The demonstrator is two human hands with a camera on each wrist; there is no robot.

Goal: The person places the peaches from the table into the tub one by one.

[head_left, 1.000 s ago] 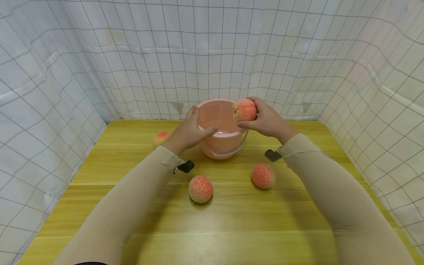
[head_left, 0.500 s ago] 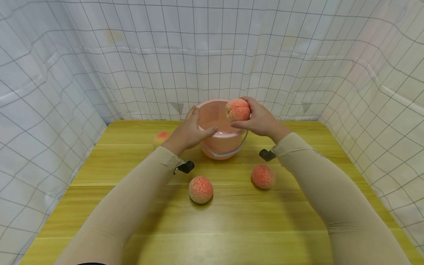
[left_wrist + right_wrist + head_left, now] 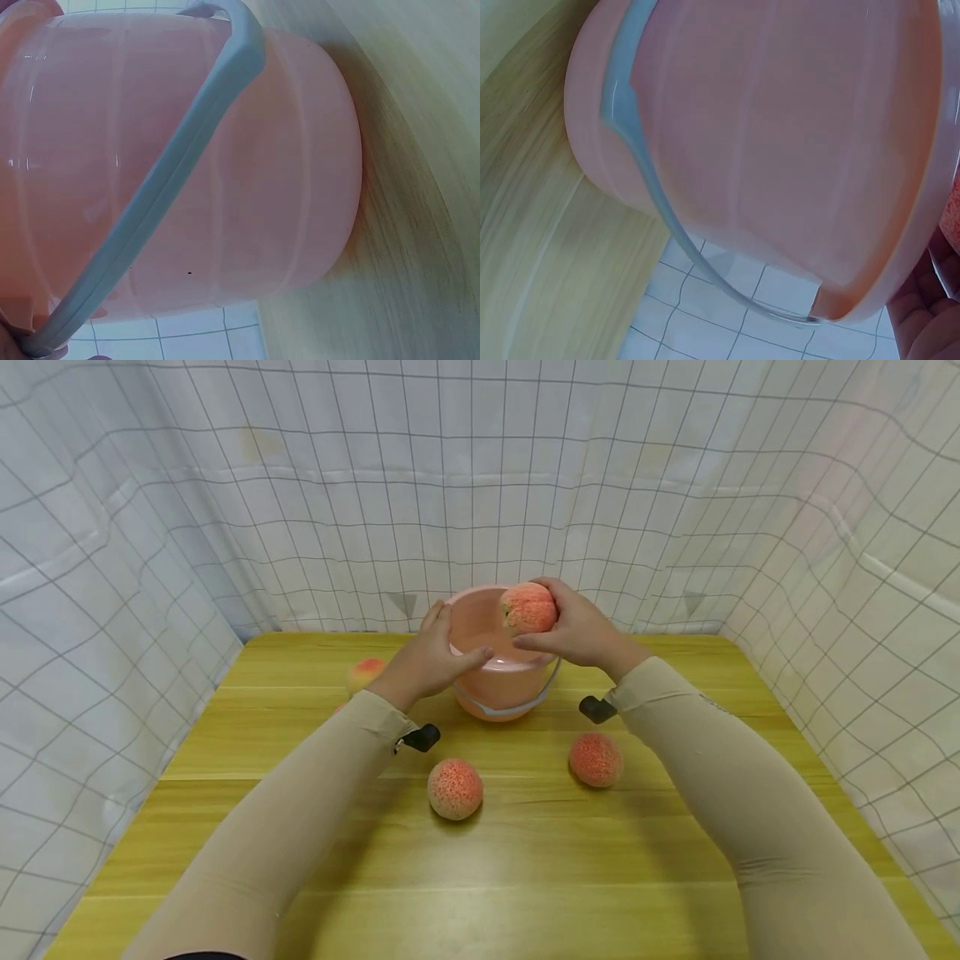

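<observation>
A pink bucket (image 3: 504,689) stands upright at the back middle of the table, its grey handle (image 3: 161,184) hanging down across the front. At the bucket's left rim, my left hand (image 3: 431,658) grips the edge, thumb over the near side and fingers on the outside. My right hand (image 3: 581,628) holds a red-pink peach (image 3: 529,608) over the right part of the bucket's mouth, thumb below it and fingers behind. In the right wrist view only a sliver of that peach (image 3: 951,217) shows past the rim, beside the fingers.
Two more peaches lie on the wooden table (image 3: 525,877): one (image 3: 455,789) in front of the bucket, another (image 3: 596,760) to its right. A yellow-red peach (image 3: 365,675) sits behind the left forearm, which hides most of a further one. White grid-patterned curtain (image 3: 495,485) surrounds the table.
My right hand has carried the peach leftward, from beside the bucket's right rim to over its opening. The left hand and the bucket have stayed in place.
</observation>
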